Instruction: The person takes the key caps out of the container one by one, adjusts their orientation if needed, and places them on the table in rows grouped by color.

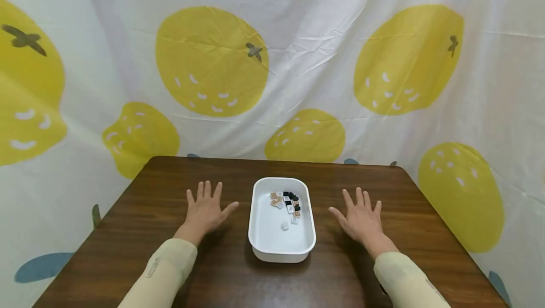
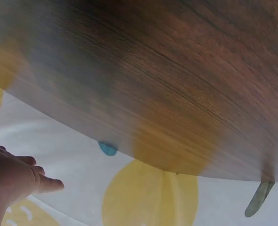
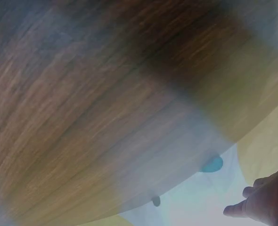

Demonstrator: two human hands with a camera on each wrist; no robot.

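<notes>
Dark wood table (image 1: pixel 264 284) stood before a lemon-print cloth (image 1: pixel 298 71).
White tub (image 1: pixel 282 258) sat midway between left and right edges, small cubes (image 1: pixel 291 208) mostly in its far half. Left hand (image 1: pixel 204 211) and right hand (image 1: pixel 362 218) flanked it, empty, fingers spread; table contact couldn't be told.

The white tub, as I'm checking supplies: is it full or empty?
Partly filled: small blocks lie in the white tub, with bare floor showing around them.

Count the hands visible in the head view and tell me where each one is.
2. The left hand is over the table, left of the white tub; the right hand is over the table on the tub's other side. Neither is hidden.
</notes>
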